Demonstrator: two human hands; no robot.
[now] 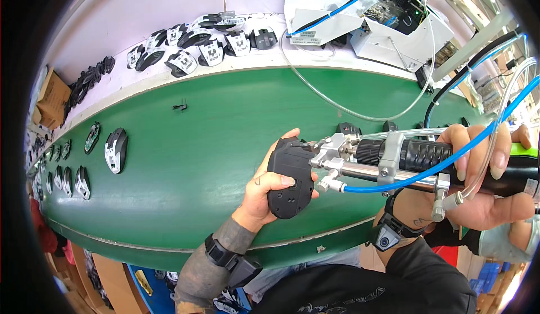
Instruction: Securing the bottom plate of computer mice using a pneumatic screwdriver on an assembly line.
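Overhanging open green surface (197,162), inside near edge (163,249): mouse (291,159) in left grip (260,196).

The black plastic mouse-shaped shell (291,199) hides most of the left hand's (260,196) fingers from me. I can't tell whether the tip of the black cylindrical power tool with silver metal fittings (424,155) touches the shell; the fittings mask that spot. Its rear runs out of my view at 3 o'clock, its barrel hiding part of the right hand (482,154). Toward 10 o'clock, a little black pronged piece (179,106) is too small for me to identify.
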